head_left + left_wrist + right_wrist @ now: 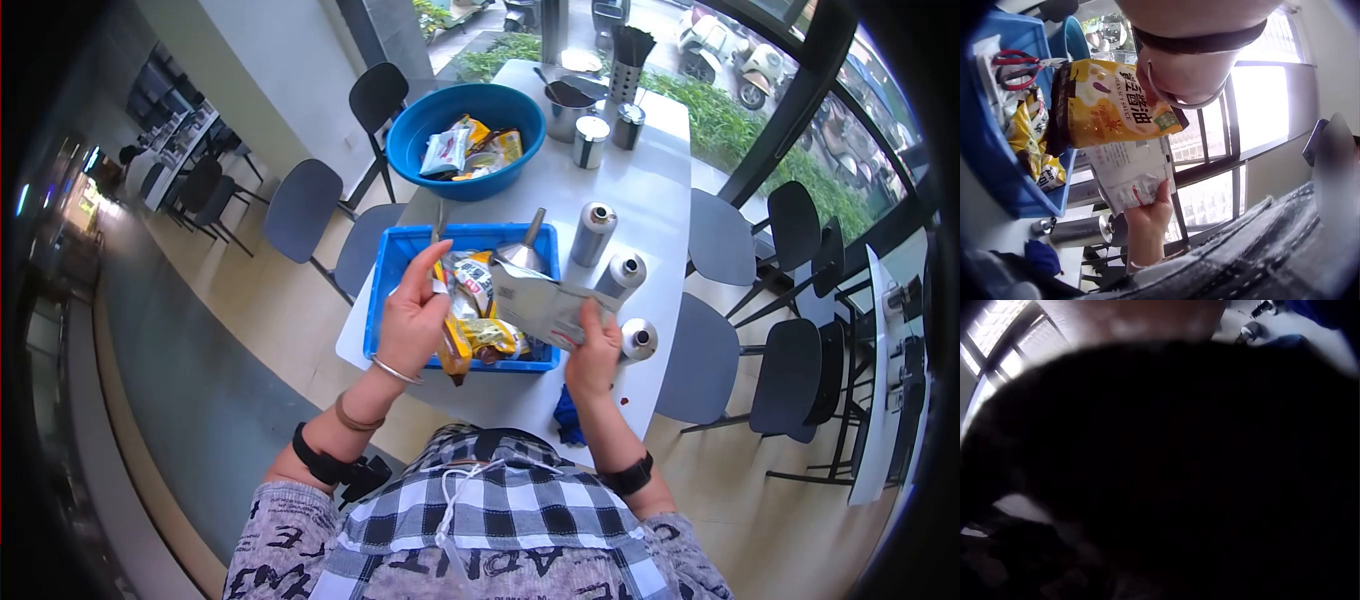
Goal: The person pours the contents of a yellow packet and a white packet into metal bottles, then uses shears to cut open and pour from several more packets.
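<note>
My left hand (412, 318), index finger stretched out, holds a yellow soy sauce pouch (1107, 103) over the near side of a blue crate (374, 300). Part of its grip is hidden behind the hand in the head view. My right hand (597, 352) pinches a white and silver pouch (540, 305) by its edge, thumb on the face, above the crate's right side. Inside the crate lie more yellow and white pouches (470, 275), a metal funnel (522, 256) and red-handled scissors (1019, 70). Something dark blocks most of the right wrist view.
Several silver bottles (594, 236) stand right of the crate, with a blue cloth (570, 418) at the near edge of the white table (655, 170). Behind is a blue basin (400, 140) of pouches, then a metal pot (566, 122) and canisters (591, 145). Chairs (690, 360) flank the table.
</note>
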The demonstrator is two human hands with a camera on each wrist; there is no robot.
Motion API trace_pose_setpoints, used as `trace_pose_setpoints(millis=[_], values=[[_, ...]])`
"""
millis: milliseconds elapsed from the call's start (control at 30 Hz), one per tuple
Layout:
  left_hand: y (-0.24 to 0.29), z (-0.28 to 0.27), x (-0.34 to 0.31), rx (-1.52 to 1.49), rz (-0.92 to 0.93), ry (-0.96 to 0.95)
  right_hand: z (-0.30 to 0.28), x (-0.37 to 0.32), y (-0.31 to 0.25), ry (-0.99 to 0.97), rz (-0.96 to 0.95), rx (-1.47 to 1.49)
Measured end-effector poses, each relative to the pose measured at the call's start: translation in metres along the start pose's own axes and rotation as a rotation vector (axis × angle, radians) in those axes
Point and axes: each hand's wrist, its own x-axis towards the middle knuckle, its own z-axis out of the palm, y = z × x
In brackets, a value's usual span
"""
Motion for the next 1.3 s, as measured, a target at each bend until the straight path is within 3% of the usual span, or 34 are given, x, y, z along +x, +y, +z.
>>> trace_pose_setpoints(millis=[133,267,433,567,633,700,767,933,1000,1167,1233,1267,1300], values=[[-0.024,-0.004,0.011,-0.046,0.101,-0.034,0.041,0.005,0.049,-0.090,0.015,-0.051],[-0.019,-0.016,0.028,0.028,-0.004,-0.127,0.068,0.007,0.082,-0.152,0.015,0.034],[-0.040,-0.030,0.051,0.139,0.036,-0.207,0.089,0.004,0.101,-0.194,0.026,0.038],[-0.052,-0.050,0.060,0.171,-0.014,-0.217,0.093,0.003,0.117,-0.274,-0.036,-0.117],[-0.053,-0.061,0.061,0.089,-0.086,-0.207,0.097,0.003,0.119,-0.444,-0.289,-0.409],[-0.053,-0.069,0.062,0.071,-0.138,-0.212,0.100,-0.003,0.114,-0.455,-0.209,-0.456],[-0.057,-0.080,0.063,0.201,0.090,-0.205,0.102,-0.005,0.106,-0.591,-0.212,-0.541],[-0.062,-0.118,0.053,0.240,0.158,-0.211,0.068,-0.003,0.091,-0.501,-0.179,-0.643],[-0.065,-0.137,0.044,0.226,0.149,-0.192,0.054,-0.004,0.087,-0.313,0.127,-0.540],[-0.064,-0.176,0.006,0.183,0.035,-0.065,0.045,-0.006,0.064,-0.300,0.270,-0.630],[-0.062,-0.188,-0.012,0.127,-0.100,0.088,0.071,-0.008,0.027,-0.477,0.243,-0.620],[-0.063,-0.195,-0.021,0.134,-0.106,0.098,0.081,-0.006,0.007,-0.702,0.038,-0.632],[-0.066,-0.203,-0.031,0.170,-0.120,0.149,0.098,-0.008,-0.016,-0.887,-0.004,-0.464]])
